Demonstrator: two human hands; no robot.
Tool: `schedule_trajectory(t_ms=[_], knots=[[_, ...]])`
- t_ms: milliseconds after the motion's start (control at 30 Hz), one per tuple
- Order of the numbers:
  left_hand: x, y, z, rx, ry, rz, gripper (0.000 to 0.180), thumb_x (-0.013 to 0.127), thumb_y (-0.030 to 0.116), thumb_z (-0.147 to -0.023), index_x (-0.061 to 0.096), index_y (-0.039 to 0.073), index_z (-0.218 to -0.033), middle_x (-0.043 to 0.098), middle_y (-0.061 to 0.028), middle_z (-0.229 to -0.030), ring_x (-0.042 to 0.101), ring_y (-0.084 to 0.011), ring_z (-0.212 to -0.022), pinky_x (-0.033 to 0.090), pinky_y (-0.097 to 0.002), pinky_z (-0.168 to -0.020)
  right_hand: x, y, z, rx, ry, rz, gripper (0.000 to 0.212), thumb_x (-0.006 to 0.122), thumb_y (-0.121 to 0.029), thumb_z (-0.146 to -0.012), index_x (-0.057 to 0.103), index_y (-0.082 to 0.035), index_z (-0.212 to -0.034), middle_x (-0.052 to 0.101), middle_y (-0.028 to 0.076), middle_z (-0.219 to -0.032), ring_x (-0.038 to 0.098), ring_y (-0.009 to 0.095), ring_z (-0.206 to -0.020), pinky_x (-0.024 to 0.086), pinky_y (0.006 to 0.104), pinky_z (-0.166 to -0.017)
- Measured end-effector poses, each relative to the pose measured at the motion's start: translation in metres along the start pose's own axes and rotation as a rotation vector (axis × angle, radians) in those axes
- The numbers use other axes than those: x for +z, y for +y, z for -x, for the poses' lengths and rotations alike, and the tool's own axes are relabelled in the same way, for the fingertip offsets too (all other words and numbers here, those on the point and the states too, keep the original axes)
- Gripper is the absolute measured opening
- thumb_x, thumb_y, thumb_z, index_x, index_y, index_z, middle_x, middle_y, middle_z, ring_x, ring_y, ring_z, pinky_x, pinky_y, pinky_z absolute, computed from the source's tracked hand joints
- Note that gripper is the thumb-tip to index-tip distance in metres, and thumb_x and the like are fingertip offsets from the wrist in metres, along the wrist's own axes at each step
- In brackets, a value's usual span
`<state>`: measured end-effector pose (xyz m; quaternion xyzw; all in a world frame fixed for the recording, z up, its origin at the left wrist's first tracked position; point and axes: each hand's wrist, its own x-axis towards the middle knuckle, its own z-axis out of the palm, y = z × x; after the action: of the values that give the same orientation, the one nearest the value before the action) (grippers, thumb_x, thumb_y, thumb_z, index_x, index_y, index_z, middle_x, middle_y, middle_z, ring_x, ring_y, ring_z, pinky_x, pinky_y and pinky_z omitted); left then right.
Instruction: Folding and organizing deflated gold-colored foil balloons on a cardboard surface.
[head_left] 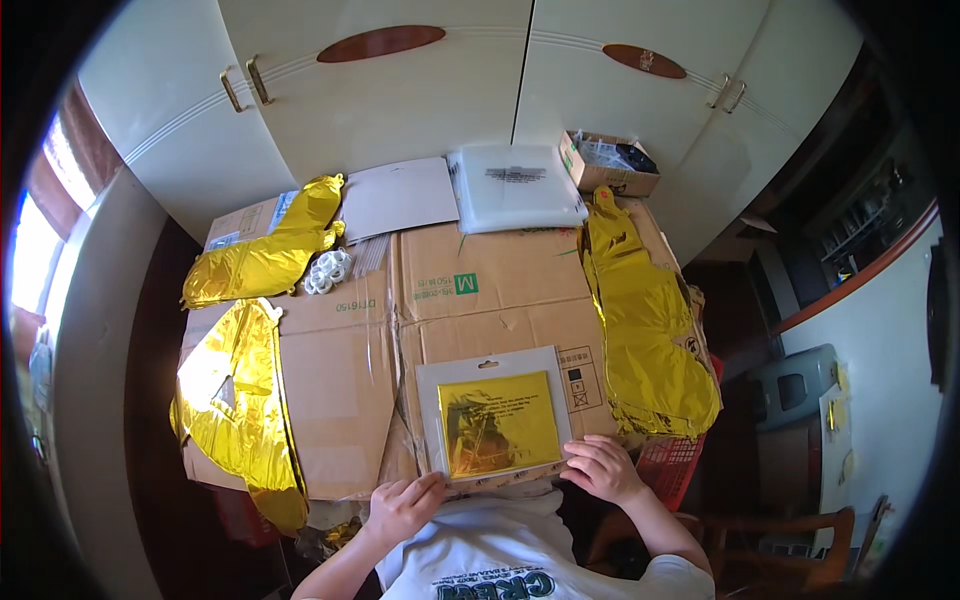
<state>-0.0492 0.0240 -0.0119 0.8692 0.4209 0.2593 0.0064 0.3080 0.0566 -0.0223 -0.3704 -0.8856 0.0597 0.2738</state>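
Observation:
A flat clear packet (430,400) with a white border and a hang hole lies on the cardboard right in front of me. Folded gold foil (500,420) with printed text fills its middle. My left hand (408,503) pinches the packet's lower left corner, fingers curled together. At the lower right corner, the fingertips of my right hand (602,468) close on the edge. Part of each thumb is hidden. Flat, uninflated gold foil balloons lie on both sides: one at the far left (262,258), one at the near left (238,385) and a large one at the right (645,320).
Flattened cardboard (490,335) covers the table. Along the back are a grey-white card sheet (400,198), a stack of clear plastic bags (518,190) and a small open carton (625,180). White rings (326,271) sit by the left balloons. A red basket (672,465) stands below the right edge.

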Motion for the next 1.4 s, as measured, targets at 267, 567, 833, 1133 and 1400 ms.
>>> schedule_trajectory(t_ms=[267,567,833,1133,1400], knots=[[0.005,0.005,-0.006,-0.15,0.043,0.11,0.013,0.077,0.014,-0.073,0.067,0.01,-0.081,0.067,-0.0003,-0.087,0.064,-0.015,-0.062,0.052,-0.027,-0.055,0.005,-0.002,-0.007,0.045,0.078,-0.008,0.023,0.079,-0.02,-0.077,0.058,-0.01,-0.082,0.067,0.003,-0.1,0.065,0.022,-0.092,0.052,0.0353,-0.086],[0.006,0.011,-0.013,-0.313,0.061,0.169,0.012,0.076,0.012,-0.075,0.064,0.009,-0.074,0.065,-0.0023,-0.079,0.064,-0.0198,-0.059,0.051,-0.0306,-0.052,0.011,-0.009,-0.01,0.13,0.139,0.023,0.02,0.075,-0.017,-0.079,0.056,-0.01,-0.078,0.068,0.002,-0.096,0.065,0.023,-0.087,0.052,0.0375,-0.082],[0.007,0.014,-0.02,-0.425,0.021,0.174,0.01,0.073,0.01,-0.076,0.063,0.008,-0.073,0.064,-0.0038,-0.077,0.064,-0.0228,-0.059,0.051,-0.033,-0.051,0.013,-0.019,-0.018,0.189,0.152,0.065,0.017,0.072,-0.015,-0.08,0.057,-0.009,-0.075,0.067,0.003,-0.091,0.065,0.023,-0.079,0.052,0.0367,-0.078],[0.007,0.016,-0.027,-0.534,-0.066,0.152,0.015,0.071,0.015,-0.078,0.061,0.009,-0.069,0.061,-0.0052,-0.07,0.062,-0.0261,-0.057,0.049,-0.0369,-0.049,0.012,-0.03,-0.026,0.237,0.142,0.156,0.015,0.071,-0.014,-0.08,0.057,-0.01,-0.075,0.065,0.0,-0.087,0.062,0.021,-0.07,0.049,0.0353,-0.069],[0.005,0.015,-0.032,-0.588,-0.116,0.105,0.018,0.071,0.02,-0.079,0.062,0.009,-0.069,0.061,-0.0073,-0.07,0.062,-0.0284,-0.059,0.05,-0.0392,-0.052,0.025,-0.031,-0.018,0.383,0.194,0.194,0.014,0.071,-0.01,-0.079,0.061,-0.009,-0.088,0.062,0.004,-0.106,0.061,0.022,-0.071,0.049,0.0364,-0.069]])
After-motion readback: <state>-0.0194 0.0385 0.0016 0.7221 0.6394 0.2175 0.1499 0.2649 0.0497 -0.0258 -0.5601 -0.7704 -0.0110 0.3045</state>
